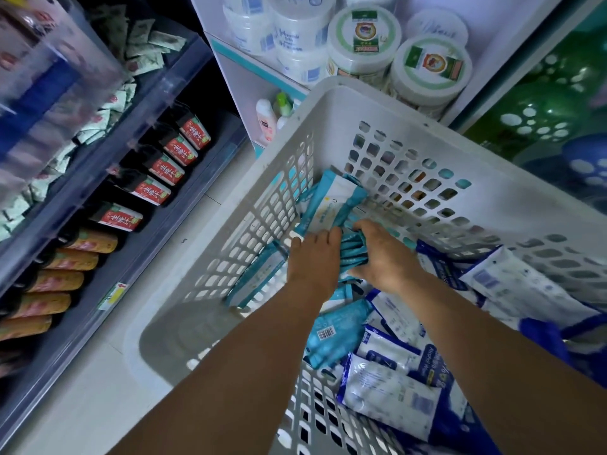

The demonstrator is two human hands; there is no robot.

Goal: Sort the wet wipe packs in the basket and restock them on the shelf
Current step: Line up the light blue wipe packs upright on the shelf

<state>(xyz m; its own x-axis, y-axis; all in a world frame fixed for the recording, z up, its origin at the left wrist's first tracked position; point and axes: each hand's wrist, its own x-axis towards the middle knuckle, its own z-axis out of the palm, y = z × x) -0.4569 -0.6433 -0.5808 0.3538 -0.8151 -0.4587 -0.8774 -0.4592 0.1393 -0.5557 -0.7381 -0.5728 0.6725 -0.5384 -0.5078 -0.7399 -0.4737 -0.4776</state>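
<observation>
Wet wipe packs lie loose in the white basket point(328, 103), teal packs point(331, 205) heaped toward its left and far side, white-and-blue packs point(387, 395) piled toward the near right. Both hands are down among the teal ones: the left hand point(312, 254) curls its fingers over the end of a bundle of teal packs, and the right hand point(384, 254) grips the same bundle from the other side.

As I see it, the risk sits in that bundle. The packs look slick and lie edge to edge, so a lift with uneven pressure could let the middle ones slide out and drop back among the others, undoing the sorting. One teal pack point(331, 333) lies nearer, just beside the white-and-blue pile, and could easily be missed or scooped up with the wrong sort. The basket appears tilted, so a hard pull might shift the whole load.

To the left, a dark shelf point(157, 257) carries rows of red-labelled bottles point(164, 172) and orange packets point(65, 280), with small sachets point(144, 44) on the tier above. A pale floor point(98, 389) shows beneath the basket. Beyond the basket stands a white shelf point(236, 70) with round white tubs point(430, 70); on the far right, green and blue perforated baskets point(538, 119).
</observation>
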